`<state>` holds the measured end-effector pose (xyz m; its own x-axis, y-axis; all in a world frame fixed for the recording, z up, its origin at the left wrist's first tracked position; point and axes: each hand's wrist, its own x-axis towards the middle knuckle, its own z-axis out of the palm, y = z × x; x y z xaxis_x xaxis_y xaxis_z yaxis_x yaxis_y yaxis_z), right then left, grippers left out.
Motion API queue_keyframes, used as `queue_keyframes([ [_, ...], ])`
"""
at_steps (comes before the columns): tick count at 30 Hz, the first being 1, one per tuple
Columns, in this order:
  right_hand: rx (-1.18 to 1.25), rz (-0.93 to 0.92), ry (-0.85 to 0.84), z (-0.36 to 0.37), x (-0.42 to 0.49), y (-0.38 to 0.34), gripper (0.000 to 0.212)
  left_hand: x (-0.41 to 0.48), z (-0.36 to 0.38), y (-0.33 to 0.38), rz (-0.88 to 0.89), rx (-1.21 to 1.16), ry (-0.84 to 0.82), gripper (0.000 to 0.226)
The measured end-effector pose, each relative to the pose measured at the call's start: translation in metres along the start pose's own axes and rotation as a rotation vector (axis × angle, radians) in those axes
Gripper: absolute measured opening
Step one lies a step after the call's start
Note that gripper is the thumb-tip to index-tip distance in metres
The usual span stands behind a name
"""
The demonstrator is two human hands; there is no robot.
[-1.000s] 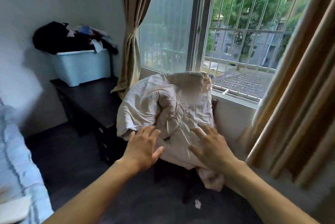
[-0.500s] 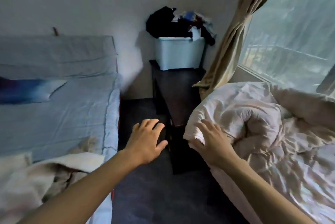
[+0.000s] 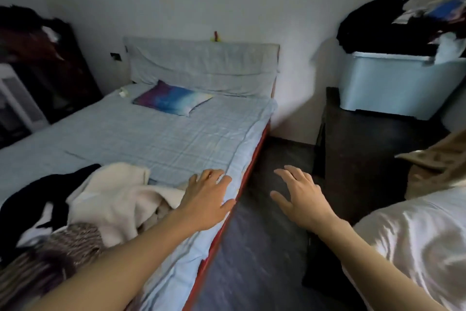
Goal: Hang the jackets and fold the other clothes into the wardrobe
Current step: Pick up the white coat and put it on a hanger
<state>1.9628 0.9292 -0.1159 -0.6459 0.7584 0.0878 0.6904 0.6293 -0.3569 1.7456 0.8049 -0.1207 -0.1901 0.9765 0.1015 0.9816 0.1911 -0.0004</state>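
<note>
Rumpled clothes (image 3: 118, 194), fleecy cream beside black and striped knit, are lying lower left on the checked blue bed (image 3: 164, 139). A smooth plastic bin (image 3: 393, 83) is sitting on the dark desk (image 3: 365, 147) across the aisle. Both hands are hovering flat, fingers spread, gripping nothing: left hand (image 3: 206, 197) over the mattress edge beside the clothes, right hand (image 3: 300, 199) over the floor (image 3: 264, 247).

One wide-angle camera sits on the person's head and looks forward and down along both bare forearms, so the left hand (image 3: 206, 197) and right hand (image 3: 300, 199) appear close to the lens in the lower middle. It faces the far wall from above the near corner of the bed (image 3: 176, 139), with the headboard (image 3: 201, 66) well back. The floor (image 3: 252, 260) runs up the centre, the storage box (image 3: 393, 83) sits at the upper right edge, and the clothes pile (image 3: 113, 197) lies lower left.
</note>
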Motion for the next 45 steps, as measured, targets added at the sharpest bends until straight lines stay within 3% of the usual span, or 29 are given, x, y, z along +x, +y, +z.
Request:
queue_keyframes([
  [22,0.026,-0.569,-0.309,0.139,0.273,-0.206,0.061,-0.005,0.043,-0.276,-0.693,-0.057,0.085,0.057],
  [34,0.084,-0.782,-0.529,0.237,0.392,-0.254,0.061,0.009,0.089,-0.332,-1.007,-0.017,-0.077,0.058],
  [45,0.09,-0.902,-0.649,0.28,0.486,-0.303,0.056,0.029,0.101,-0.356,-1.226,-0.066,-0.083,0.055],
])
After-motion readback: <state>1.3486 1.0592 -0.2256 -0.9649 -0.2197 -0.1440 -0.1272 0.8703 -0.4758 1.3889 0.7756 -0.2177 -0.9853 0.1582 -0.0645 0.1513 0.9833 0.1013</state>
